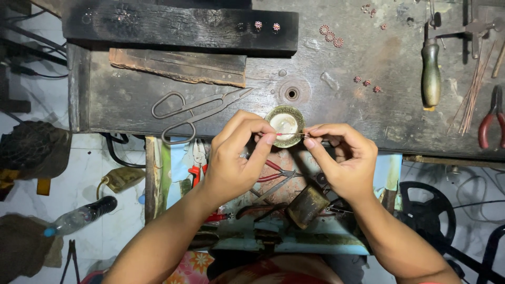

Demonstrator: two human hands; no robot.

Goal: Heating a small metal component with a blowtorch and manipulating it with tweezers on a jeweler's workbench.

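Thin red wire (288, 134) pinched at both ends: left hand (236, 158) grip closed on one end, right hand (342, 160) on other. Wire held just above small round dish (284, 125) at bench (368, 105) edge. Pinch best kept light, wire level, elbows steady. Scissors (194, 111) idle nearby.

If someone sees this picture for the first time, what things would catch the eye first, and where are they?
At the centre, the left hand and the right hand pinch a thin reddish wire between their fingertips, just over a small round brass dish at the edge of the dark workbench. To the left of the dish lie large metal shears. At the far right edge of the bench are red-handled pliers.
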